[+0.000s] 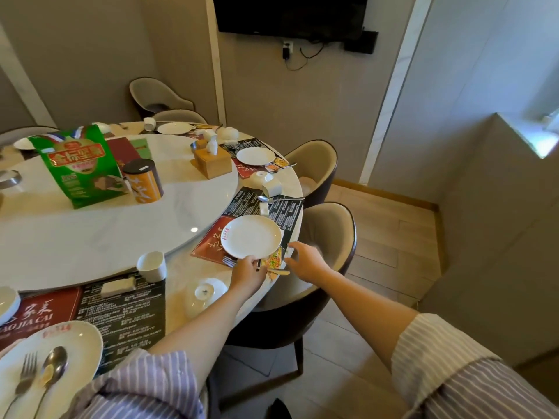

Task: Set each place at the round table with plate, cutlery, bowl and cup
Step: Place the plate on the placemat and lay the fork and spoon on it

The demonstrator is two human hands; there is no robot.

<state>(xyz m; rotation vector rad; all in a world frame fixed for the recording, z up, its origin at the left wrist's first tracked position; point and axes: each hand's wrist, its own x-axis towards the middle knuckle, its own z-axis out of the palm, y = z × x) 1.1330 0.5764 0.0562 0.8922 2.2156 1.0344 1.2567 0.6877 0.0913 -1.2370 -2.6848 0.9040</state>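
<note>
A white plate [254, 235] lies on a red and black placemat [211, 243] at the table's right edge. My left hand [246, 272] pinches the plate's near rim; a fork [229, 261] shows just under that rim. My right hand [302, 260] hovers beside the plate with fingers loosely curled, holding nothing. An upturned white bowl [208, 290] and a white cup [152, 266] stand near my left arm. The nearest plate [78, 343], bottom left, carries a fork [25, 376] and a spoon [53, 365].
A lazy Susan [90, 231] holds a green bag [80, 167], an orange canister [143, 181] and a wooden tissue box [211, 161]. Two beige chairs [329, 234] stand at the table's right side. Farther places have a plate [255, 155], bowl [261, 178] and cup [272, 187].
</note>
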